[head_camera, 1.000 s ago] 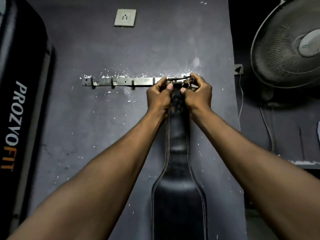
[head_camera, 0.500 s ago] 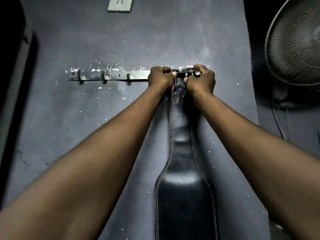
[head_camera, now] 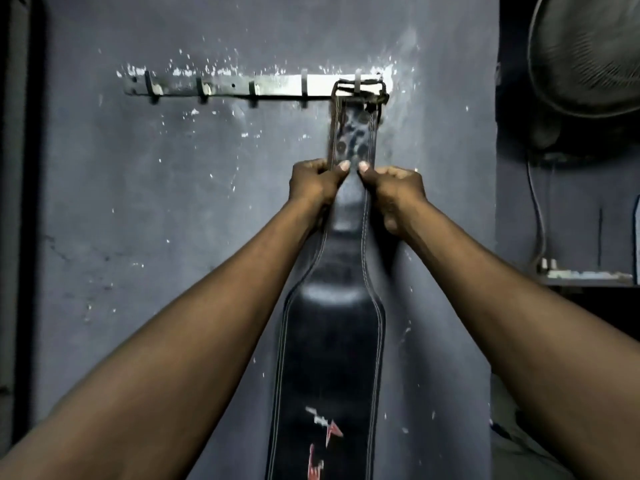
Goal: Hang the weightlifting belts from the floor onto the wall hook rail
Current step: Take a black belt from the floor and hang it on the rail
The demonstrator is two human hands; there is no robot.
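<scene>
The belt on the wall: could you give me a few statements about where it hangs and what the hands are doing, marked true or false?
1. The belt hangs by its buckle from the rightmost hook of the hook rail. True.
2. Both hands are at the buckle. False: the left hand and the right hand grip the strap below it.
3. Another belt hangs on the rail's left hooks. False: those hooks are bare.
4. A fan stands to the right. True.

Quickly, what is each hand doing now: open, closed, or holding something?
Left hand: closed, pinching the left edge of the belt strap.
Right hand: closed, pinching the strap's right edge.
</scene>
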